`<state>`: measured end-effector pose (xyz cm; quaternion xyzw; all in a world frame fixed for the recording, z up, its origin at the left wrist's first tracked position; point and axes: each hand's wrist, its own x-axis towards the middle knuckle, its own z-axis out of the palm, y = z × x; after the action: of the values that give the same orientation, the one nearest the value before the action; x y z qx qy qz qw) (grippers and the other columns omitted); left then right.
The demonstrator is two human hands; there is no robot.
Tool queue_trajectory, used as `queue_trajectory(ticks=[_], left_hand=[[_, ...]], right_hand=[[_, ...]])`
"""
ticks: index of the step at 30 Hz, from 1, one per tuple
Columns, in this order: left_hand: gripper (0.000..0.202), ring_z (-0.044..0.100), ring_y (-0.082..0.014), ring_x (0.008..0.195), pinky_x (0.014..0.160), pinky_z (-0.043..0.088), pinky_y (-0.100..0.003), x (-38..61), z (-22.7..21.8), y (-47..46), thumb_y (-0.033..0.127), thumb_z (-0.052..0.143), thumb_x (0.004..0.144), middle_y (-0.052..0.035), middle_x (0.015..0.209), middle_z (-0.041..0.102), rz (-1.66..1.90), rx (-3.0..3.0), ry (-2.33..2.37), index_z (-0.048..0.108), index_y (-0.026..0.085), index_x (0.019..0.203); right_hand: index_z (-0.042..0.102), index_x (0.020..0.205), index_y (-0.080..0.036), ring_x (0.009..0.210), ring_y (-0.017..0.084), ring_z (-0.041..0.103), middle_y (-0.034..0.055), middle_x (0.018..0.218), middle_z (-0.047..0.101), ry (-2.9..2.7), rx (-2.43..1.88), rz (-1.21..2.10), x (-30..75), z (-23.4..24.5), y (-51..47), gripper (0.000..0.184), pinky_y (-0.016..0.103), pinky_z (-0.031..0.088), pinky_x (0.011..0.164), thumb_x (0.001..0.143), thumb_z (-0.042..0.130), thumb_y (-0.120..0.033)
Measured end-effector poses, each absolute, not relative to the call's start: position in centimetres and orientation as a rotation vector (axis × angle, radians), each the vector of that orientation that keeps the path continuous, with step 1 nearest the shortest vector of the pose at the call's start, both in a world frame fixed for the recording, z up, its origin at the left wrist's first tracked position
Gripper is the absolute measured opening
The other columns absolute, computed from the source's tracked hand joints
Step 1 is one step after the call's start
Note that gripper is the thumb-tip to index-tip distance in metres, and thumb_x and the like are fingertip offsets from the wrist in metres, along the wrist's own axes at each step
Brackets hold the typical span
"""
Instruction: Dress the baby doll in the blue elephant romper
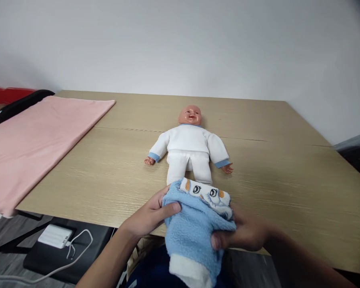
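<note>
Both hands hold a light-blue fleece garment [192, 228] at the table's near edge. It has a white band with embroidered eyes and orange patches at its top and a white end hanging below the edge. My left hand [153, 210] grips its left side, thumb on top. On its right side, my right hand [243, 234] is closed with the thumb in front; its other fingers are hidden behind the cloth. Just beyond lies a baby doll [188, 140] on its back, in white clothes with blue cuffs, arms spread. The garment covers the doll's lower legs and feet.
A pink cloth [45, 140] lies over the left part of the wooden table [276, 176], hanging past its front edge. A black armrest [24, 104] is at far left. Below, a white power bank [55, 236] with a cable rests on a black seat.
</note>
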<state>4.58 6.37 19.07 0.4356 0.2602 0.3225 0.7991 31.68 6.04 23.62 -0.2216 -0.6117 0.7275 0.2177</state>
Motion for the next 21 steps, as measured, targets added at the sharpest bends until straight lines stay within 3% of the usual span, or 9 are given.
queue_trajectory(ticks=[3, 6, 9, 11, 13, 17, 21], left_hand=[[0.063, 0.077, -0.0274, 0.117, 0.098, 0.059, -0.034, 4.4, 19.5, 5.2, 0.058, 0.085, 0.098, -0.0128, 0.131, 0.08, 0.654, 0.887, 0.52, 0.07, 0.022, 0.147], [0.085, 0.078, -0.0335, 0.119, 0.106, 0.06, -0.042, 4.1, 20.8, 4.6, 0.065, 0.096, 0.082, -0.0145, 0.13, 0.081, 0.563, 0.872, 0.415, 0.07, 0.02, 0.15], [0.092, 0.077, -0.0345, 0.122, 0.112, 0.059, -0.046, 4.2, 21.9, 4.2, 0.051, 0.106, 0.071, -0.013, 0.133, 0.08, 0.518, 0.929, 0.447, 0.07, 0.021, 0.149], [0.08, 0.075, -0.0315, 0.123, 0.11, 0.059, -0.044, 4.2, 22.2, 3.9, 0.042, 0.102, 0.079, -0.0108, 0.135, 0.08, 0.549, 1.047, 0.624, 0.069, 0.022, 0.148], [0.061, 0.074, -0.0269, 0.113, 0.101, 0.06, -0.039, 4.2, 22.3, 3.7, 0.041, 0.094, 0.09, -0.0079, 0.124, 0.08, 0.588, 1.166, 0.824, 0.07, 0.022, 0.142], [0.041, 0.066, -0.0198, 0.091, 0.082, 0.054, -0.032, 4.0, 22.4, 3.2, 0.052, 0.079, 0.103, -0.0031, 0.105, 0.074, 0.613, 1.278, 1.013, 0.071, 0.02, 0.129], [0.042, 0.063, -0.0189, 0.088, 0.082, 0.053, -0.03, 4.0, 22.1, 3.1, 0.057, 0.077, 0.104, -0.0032, 0.098, 0.073, 0.652, 1.163, 0.878, 0.078, 0.019, 0.123]], right_hand=[[0.078, 0.142, -0.024, 0.131, 0.029, 0.074, 0.0109, 0.132, 0.081, -1.712, -0.682, 1.952, 31.3, 23.8, 5.4, 0.047, 0.051, 0.054, 0.123, 0.108, 0.071, -0.056], [0.08, 0.14, -0.026, 0.132, 0.03, 0.074, 0.01, 0.132, 0.082, -1.612, -0.876, 1.981, 30.7, 24.3, 4.7, 0.05, 0.051, 0.055, 0.124, 0.108, 0.069, -0.063], [0.078, 0.142, -0.025, 0.131, 0.033, 0.076, 0.0114, 0.134, 0.082, -1.522, -0.939, 1.99, 30.1, 24.7, 4.2, 0.058, 0.053, 0.056, 0.123, 0.102, 0.074, -0.068], [0.076, 0.144, -0.024, 0.128, 0.034, 0.077, 0.0119, 0.133, 0.082, -1.583, -0.908, 1.962, 29.7, 25.0, 3.8, 0.066, 0.055, 0.059, 0.12, 0.091, 0.087, -0.063], [0.076, 0.141, -0.024, 0.122, 0.034, 0.079, 0.0108, 0.127, 0.084, -1.647, -1.033, 1.835, 29.1, 25.0, 3.3, 0.066, 0.054, 0.063, 0.115, 0.085, 0.093, -0.053], [0.078, 0.13, -0.023, 0.11, 0.033, 0.082, 0.0118, 0.12, 0.085, -1.534, -1.404, 1.48, 27.9, 24.3, 2.2, 0.043, 0.048, 0.07, 0.101, 0.093, 0.083, -0.044], [0.081, 0.113, -0.023, 0.107, 0.032, 0.082, 0.01, 0.111, 0.086, -1.558, -1.345, 1.411, 27.2, 23.7, 2.5, 0.031, 0.047, 0.069, 0.102, 0.099, 0.08, -0.05]])
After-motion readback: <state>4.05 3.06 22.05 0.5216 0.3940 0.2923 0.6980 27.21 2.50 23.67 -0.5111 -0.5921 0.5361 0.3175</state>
